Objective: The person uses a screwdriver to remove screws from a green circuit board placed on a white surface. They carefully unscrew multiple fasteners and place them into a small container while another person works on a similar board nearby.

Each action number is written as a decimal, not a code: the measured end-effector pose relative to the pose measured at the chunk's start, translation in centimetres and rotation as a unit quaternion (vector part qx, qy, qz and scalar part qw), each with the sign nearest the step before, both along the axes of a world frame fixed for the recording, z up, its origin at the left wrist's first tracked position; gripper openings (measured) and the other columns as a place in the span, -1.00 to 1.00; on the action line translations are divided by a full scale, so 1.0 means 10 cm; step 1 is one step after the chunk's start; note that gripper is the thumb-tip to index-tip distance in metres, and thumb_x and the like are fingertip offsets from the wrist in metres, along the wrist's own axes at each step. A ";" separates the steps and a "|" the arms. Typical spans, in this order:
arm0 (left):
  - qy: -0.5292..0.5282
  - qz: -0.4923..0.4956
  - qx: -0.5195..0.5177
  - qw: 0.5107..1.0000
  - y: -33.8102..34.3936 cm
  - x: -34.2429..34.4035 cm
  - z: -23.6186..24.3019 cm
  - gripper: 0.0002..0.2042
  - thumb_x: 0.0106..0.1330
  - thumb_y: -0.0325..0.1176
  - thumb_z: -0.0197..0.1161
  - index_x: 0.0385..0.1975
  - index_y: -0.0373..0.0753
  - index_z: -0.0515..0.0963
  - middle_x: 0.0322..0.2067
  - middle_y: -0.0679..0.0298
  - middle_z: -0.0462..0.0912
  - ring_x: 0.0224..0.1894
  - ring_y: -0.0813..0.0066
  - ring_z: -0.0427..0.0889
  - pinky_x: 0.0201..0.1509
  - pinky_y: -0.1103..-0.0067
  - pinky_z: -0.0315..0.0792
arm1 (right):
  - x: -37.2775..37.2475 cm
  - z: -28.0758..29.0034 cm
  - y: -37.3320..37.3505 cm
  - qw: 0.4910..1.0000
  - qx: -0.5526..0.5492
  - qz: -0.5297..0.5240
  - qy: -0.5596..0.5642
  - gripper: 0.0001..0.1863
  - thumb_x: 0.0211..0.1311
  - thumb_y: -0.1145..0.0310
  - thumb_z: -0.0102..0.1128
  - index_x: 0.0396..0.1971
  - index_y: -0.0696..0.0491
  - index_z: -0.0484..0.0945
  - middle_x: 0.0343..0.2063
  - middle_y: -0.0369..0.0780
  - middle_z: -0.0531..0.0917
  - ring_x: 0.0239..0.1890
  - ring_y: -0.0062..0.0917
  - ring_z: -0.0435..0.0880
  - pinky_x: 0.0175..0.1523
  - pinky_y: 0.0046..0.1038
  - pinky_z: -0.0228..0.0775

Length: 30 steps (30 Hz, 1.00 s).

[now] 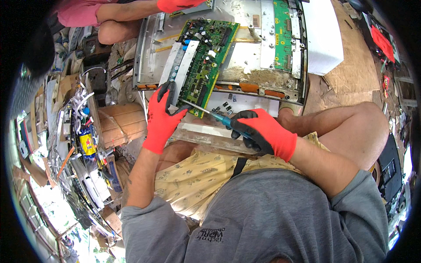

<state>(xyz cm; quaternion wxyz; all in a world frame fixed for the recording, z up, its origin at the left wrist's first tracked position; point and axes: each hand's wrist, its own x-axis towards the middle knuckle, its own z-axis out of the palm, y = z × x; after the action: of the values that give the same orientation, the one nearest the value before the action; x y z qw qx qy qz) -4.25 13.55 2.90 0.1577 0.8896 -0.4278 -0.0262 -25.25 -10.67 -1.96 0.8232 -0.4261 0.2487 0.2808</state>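
A green circuit board [205, 72] lies tilted on a large metal panel in front of me, with two long silver heat sinks [187, 59] and several capacitors along its left side. My left hand [162, 116], in a red and black glove, grips the near left corner of the board, fingers over the heat sink end and thumb by the near edge. In my right hand [265, 133], gloved alike, is a screwdriver [222, 119] with a teal handle. Its shaft points left to the board's near end, close to my left thumb; its exact tip contact is unclear.
The metal panel [250, 52] carries another green board strip [283, 37] at right. Small black parts [226, 105] lie below its near edge. Another person's red-gloved hand [180, 3] is at the top. A white block [324, 33] stands right; scrap [85, 127] crowds the left.
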 end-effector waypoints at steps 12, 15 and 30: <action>-0.034 -0.014 0.031 0.999 -0.04 -0.09 0.04 -0.36 0.05 -0.40 0.53 0.24 -0.17 0.55 0.32 0.00 0.46 0.33 -0.02 0.44 0.39 0.23 0.34 | -0.11 0.13 0.19 0.747 -0.572 0.041 -0.338 -0.59 0.18 0.18 0.32 -0.01 0.03 0.59 -0.09 -0.11 0.69 -0.05 -0.13 0.69 -0.04 -0.13 0.57; -0.103 -0.102 0.081 0.986 -0.13 -0.16 0.09 -0.54 0.14 -0.46 0.43 0.11 -0.02 0.66 0.36 -0.01 0.43 0.33 -0.06 0.45 0.39 0.14 0.32 | -0.11 0.11 0.19 0.786 -0.533 -0.028 -0.313 -0.61 0.18 0.24 0.33 0.01 0.01 0.60 -0.10 -0.12 0.69 -0.11 -0.19 0.71 -0.07 -0.24 0.58; -0.069 -0.059 0.149 0.985 -0.16 -0.20 0.20 -0.67 0.15 -0.42 0.41 -0.05 -0.12 0.70 0.36 0.02 0.44 0.26 -0.13 0.49 0.39 0.09 0.32 | -0.17 0.20 0.05 0.813 -0.466 -0.016 -0.347 -0.51 0.12 0.36 0.38 0.08 0.05 0.48 -0.06 -0.04 0.55 0.00 -0.04 0.60 0.04 -0.18 0.52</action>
<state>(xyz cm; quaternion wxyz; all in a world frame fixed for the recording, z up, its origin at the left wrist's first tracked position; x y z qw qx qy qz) -6.28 11.90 4.91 -0.0081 0.8762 -0.4804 -0.0371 -26.99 -10.17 0.01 0.5616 -0.8242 0.0542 -0.0483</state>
